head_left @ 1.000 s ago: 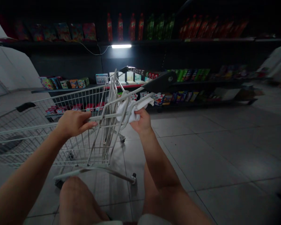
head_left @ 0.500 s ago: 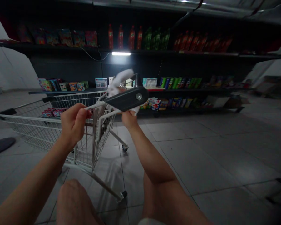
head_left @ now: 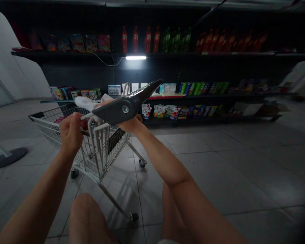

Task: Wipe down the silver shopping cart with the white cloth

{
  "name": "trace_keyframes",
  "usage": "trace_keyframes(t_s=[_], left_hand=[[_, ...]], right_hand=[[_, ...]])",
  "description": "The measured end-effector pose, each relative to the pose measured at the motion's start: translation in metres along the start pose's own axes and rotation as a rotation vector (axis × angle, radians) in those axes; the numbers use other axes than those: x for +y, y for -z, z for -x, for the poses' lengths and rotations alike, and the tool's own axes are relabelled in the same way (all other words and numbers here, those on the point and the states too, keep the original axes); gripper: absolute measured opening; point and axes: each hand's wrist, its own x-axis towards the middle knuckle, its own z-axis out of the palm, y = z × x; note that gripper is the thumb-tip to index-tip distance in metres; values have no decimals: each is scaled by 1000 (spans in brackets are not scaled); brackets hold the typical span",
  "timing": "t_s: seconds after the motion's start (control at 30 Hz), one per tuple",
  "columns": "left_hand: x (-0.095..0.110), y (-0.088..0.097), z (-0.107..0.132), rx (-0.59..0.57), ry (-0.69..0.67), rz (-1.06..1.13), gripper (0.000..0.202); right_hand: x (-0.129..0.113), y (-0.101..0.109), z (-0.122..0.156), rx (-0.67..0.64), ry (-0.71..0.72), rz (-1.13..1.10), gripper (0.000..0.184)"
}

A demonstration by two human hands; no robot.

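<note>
A wire shopping cart stands turned sideways just ahead of me, with its handle's dark end bracket towards me. My left hand is closed on the white metal bar beside that bracket. Reaching under and behind the bracket, my right hand is partly hidden by it. Its fingers show beyond, closed on a white cloth that lies bunched along the cart's bar. The dark handle bar runs away from me to the upper right. Small red packs lie inside the basket, mostly hidden.
Behind the cart, a dark shelf unit carries bottles, cans and snack bags. A lit tube lamp hangs under its upper shelf. A post's round base stands on the tiled floor at left. My knees are close below.
The handle has swung left and turned away from me. My right hand has moved left with the cloth, from the handle towards the basket side. My left hand stays on the cart.
</note>
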Motion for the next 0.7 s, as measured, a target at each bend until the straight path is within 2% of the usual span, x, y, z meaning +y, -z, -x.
trace_keyframes(t_s=[0.07,0.13,0.17,0.23,0.3,0.4,0.47,0.53,0.6,0.67,0.7], left_hand=[[1,7,4,125,-211,-196,43],[5,15,14,291,-456,-373,37],[7,18,21,309,-538,-422,35],[10,22,33,158,-601,-490,28],[14,23,39,18,-576,-575,34],[20,24,38,26,-431,-620,55],[25,24,34,-18,-300,-598,55],[27,24,31,-113,-207,-562,55],[24,22,27,-186,-153,-516,60],[13,17,23,-171,-123,-460,59],[6,13,20,-136,-105,-432,56]], right_hand=[[6,3,6,78,-104,37,31],[13,10,17,229,-222,88,29],[13,12,22,323,-266,101,29],[3,4,30,481,-296,101,32],[-16,-23,38,517,-256,101,35],[-47,-94,61,403,-172,123,37],[-59,-148,93,339,-177,113,37],[-64,-194,137,204,-265,81,38],[-64,-223,179,32,-319,-3,42],[-63,-234,205,-92,-368,-87,43],[-63,-232,209,-88,-398,-111,43]])
